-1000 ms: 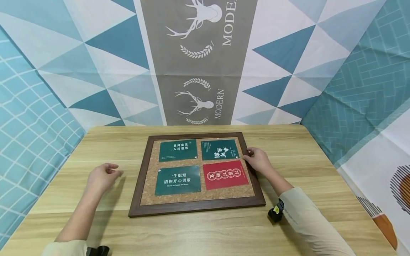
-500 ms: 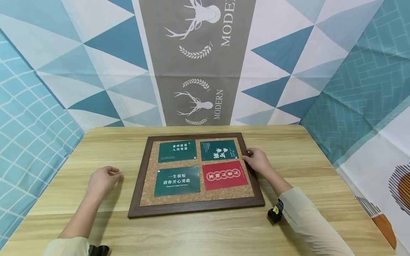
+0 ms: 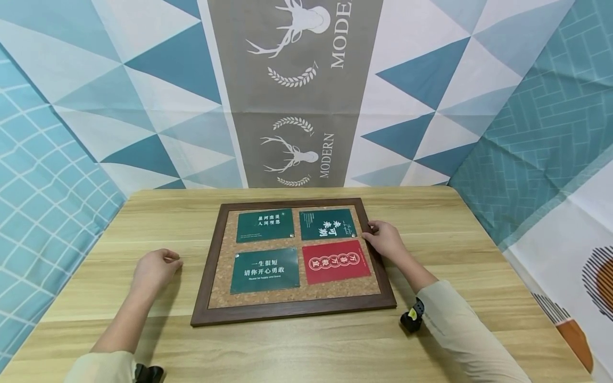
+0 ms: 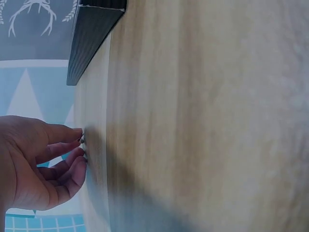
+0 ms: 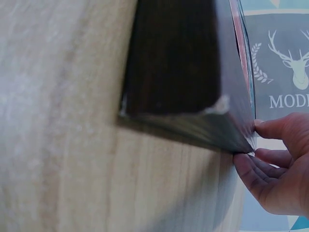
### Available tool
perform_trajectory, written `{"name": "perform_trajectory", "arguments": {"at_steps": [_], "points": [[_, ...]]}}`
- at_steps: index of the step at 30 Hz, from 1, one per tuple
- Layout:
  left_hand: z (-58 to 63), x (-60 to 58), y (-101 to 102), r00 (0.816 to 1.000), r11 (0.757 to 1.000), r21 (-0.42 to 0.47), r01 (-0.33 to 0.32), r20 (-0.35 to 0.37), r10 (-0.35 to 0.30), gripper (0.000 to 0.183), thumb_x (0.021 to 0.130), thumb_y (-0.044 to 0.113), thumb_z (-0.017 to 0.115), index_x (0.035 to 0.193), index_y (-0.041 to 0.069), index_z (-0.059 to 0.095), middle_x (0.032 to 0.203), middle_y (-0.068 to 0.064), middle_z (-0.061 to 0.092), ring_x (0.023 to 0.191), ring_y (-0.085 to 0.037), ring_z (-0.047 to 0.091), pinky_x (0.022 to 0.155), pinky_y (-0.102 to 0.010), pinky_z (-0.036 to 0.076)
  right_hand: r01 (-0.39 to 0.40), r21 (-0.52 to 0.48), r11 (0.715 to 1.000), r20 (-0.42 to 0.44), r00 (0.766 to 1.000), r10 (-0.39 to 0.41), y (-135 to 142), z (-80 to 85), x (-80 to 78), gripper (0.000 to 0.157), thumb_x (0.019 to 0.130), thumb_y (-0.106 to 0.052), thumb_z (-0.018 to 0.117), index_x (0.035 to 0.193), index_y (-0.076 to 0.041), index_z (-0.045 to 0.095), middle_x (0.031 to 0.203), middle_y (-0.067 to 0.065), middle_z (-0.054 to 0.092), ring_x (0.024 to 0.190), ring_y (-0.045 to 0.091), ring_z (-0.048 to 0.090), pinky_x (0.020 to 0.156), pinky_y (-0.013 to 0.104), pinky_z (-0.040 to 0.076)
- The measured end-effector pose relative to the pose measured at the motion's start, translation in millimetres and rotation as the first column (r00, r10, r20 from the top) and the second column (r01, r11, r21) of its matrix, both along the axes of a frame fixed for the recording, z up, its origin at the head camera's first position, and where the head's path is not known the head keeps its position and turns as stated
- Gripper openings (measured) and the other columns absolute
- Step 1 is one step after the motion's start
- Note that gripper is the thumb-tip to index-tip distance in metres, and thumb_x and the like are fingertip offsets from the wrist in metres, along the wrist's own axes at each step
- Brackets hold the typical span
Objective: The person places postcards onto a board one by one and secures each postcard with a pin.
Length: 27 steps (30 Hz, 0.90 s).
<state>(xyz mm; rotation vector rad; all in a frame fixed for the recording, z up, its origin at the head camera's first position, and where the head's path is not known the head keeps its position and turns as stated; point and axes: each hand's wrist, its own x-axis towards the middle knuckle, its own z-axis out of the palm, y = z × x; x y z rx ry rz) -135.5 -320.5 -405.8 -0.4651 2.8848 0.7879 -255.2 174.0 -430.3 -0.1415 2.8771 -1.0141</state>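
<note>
A brown-framed corkboard (image 3: pixel 292 308) lies on the wooden table, tilted slightly in the head view. Fixed to its cork are three green cards, such as the lower left one (image 3: pixel 265 283), and a red card (image 3: pixel 318 274). My right hand (image 3: pixel 387 242) grips the frame's right side; in the right wrist view its thumb and fingers (image 5: pixel 248 176) meet at the frame's edge (image 5: pixel 174 63). Left of the board, my left hand (image 3: pixel 155 270) hovers over the table, its fingers (image 4: pixel 70 179) loosely curled. Whether its fingertips hold anything tiny cannot be made out.
The wood-grain table (image 3: pixel 297 348) ends at a patterned cloth backdrop (image 3: pixel 299 96). Small silvery pins, one on the lower left card (image 3: pixel 237 256), dot the card corners. A black wrist camera (image 3: pixel 412 319) is strapped at the right sleeve.
My left hand has sunk slightly toward the table, still left of the board. The right hand keeps its grip on the frame, and the cards stay in place.
</note>
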Motion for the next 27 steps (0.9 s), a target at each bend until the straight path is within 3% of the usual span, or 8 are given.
{"name": "perform_trajectory", "arguments": {"at_steps": [16, 27], "points": [[-5.8, 3.6, -3.3, 0.998, 1.000, 0.011, -0.021, -0.059, 0.022, 0.027, 0.093, 0.013, 0.050, 0.104, -0.009, 0.061, 0.106, -0.030, 0.061, 0.094, -0.043, 0.056, 0.069, -0.042, 0.046, 0.006, -0.002, 1.000, -0.007, 1.000, -0.006, -0.3, -2.3, -1.6, 0.048, 0.092, -0.021, 0.059, 0.131, 0.006, 0.049, 0.122, 0.026, 0.058, 0.107, 0.035, 0.059, 0.083, 0.043, 0.052], [4.0, 7.0, 3.3, 0.986, 0.996, 0.043, -0.074, -0.148, 0.080, 0.032, 0.094, 0.018, 0.049, 0.112, -0.007, 0.058, 0.104, -0.025, 0.062, 0.079, -0.026, 0.059, 0.056, -0.025, 0.043, 0.018, -0.008, 1.000, 0.005, 1.000, -0.018, -1.5, 0.0, -0.1, 0.049, 0.092, -0.022, 0.059, 0.132, 0.005, 0.049, 0.122, 0.025, 0.058, 0.108, 0.035, 0.058, 0.083, 0.043, 0.052]]}}
